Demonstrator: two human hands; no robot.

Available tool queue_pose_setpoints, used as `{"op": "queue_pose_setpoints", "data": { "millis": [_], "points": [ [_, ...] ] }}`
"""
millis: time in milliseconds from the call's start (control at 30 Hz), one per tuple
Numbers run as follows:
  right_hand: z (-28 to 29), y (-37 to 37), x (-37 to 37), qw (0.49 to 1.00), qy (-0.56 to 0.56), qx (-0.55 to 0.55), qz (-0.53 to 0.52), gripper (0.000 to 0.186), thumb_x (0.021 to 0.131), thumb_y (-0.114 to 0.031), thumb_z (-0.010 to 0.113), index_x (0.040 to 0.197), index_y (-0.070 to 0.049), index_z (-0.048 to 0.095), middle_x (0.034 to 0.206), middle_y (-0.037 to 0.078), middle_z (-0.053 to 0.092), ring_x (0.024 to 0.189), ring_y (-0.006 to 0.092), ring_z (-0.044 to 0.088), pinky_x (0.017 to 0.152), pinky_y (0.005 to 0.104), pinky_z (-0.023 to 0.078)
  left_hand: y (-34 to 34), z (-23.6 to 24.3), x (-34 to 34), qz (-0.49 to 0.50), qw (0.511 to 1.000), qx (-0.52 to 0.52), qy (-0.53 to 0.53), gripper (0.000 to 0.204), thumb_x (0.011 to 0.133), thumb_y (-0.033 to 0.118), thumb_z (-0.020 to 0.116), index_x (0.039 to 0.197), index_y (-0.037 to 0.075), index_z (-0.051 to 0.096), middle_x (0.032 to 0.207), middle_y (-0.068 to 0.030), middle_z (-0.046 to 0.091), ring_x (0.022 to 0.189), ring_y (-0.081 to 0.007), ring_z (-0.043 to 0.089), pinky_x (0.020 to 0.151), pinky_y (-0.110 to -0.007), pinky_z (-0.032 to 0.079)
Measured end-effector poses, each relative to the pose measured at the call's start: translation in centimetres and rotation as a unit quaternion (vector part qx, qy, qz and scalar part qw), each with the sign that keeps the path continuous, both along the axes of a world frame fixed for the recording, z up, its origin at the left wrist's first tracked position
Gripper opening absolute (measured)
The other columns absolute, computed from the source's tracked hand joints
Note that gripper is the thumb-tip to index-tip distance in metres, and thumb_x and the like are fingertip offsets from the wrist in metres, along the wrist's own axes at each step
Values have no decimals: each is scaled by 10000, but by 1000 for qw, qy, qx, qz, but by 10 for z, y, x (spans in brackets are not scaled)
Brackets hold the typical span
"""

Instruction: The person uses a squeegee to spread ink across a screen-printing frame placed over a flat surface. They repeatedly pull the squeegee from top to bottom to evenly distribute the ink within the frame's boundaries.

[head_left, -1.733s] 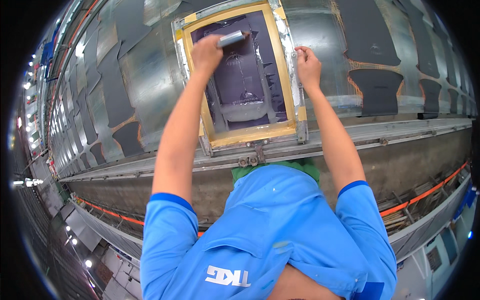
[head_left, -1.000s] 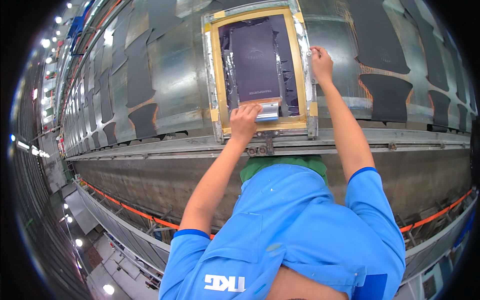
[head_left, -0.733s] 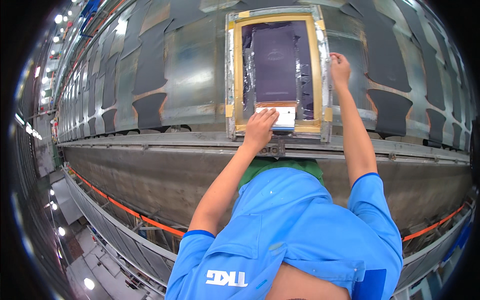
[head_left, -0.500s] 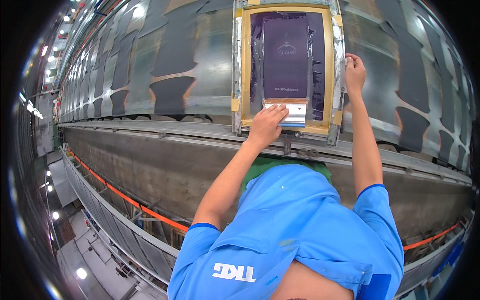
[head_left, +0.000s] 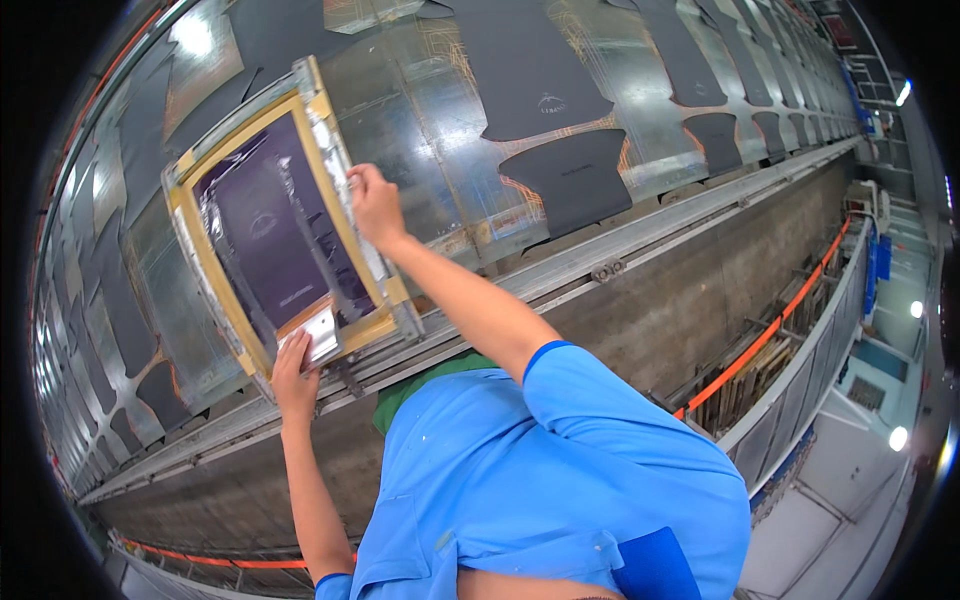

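Observation:
A screen-printing frame (head_left: 325,160) with yellow tape and a dark purple mesh (head_left: 255,255) lies tilted in my view on the long metal table. My left hand (head_left: 295,365) is closed on a silver squeegee (head_left: 320,338) with a tan blade, resting at the near end of the mesh. My right hand (head_left: 375,205) grips the frame's right side near its upper part, fingertips pinched at the metal edge. A pale emblem and small lettering show faintly through the mesh; streaks of ink run along both sides of it.
Dark grey cut fabric pieces (head_left: 560,180) lie in rows along the table (head_left: 410,120) on both sides. A metal rail (head_left: 700,210) runs along its near edge. Beyond a concrete strip are an orange hose or bar (head_left: 760,340) and a grey railing (head_left: 790,390).
The squeegee in my left hand moved from the mesh's far end to its near end. My view has since swung rightward, so the frame now appears further left and tilted.

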State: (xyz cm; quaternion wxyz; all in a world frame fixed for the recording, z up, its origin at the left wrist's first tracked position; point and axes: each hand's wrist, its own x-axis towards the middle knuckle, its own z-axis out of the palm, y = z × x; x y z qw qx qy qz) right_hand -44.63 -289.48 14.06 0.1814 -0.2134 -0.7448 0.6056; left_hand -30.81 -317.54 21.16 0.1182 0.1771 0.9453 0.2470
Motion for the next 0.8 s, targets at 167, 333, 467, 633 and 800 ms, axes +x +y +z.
{"op": "queue_pose_setpoints", "data": {
  "millis": [167,333,467,633,800],
  "points": [
    [-10,-20,-8,998,-50,-2,39,143,1005,-143,499,1075,-71,600,744,234,667,763,456,660,691,551,488,-34,-29,-8,-15,999,-33,35,672,694,-119,635,1334,89,636,1392,-104,620,1343,-296,538,1149,-420,394],
    [-30,-29,-11,999,-25,33,30,156,1005,-131,490,1098,-68,599,746,232,666,746,449,661,692,549,491,-42,-50,-5,25,998,-14,53,641,713,-133,594,1319,68,648,1361,-120,642,1326,-299,561,1127,-417,413],
    [-57,-30,-18,993,-66,99,22,179,981,-158,509,1109,-91,615,859,244,693,808,492,660,750,549,525,-46,-56,8,53,996,39,64,594,679,-138,630,1232,66,705,1312,-127,669,1269,-308,604,1065,-392,474],
    [-76,-13,-27,990,-70,122,19,206,999,-212,474,1092,-131,639,861,215,716,839,458,680,783,568,518,-48,-66,21,-18,999,-21,38,626,672,-61,699,1261,154,689,1331,-56,665,1286,-292,589,1107,-440,448],
    [-60,-14,-18,990,-104,92,26,231,1003,-215,501,1090,-114,690,776,194,697,768,397,685,727,501,507,-36,-76,-12,-33,991,-57,118,586,712,-39,698,1259,170,677,1347,-7,657,1285,-265,588,1081,-469,461]
  ]
}}
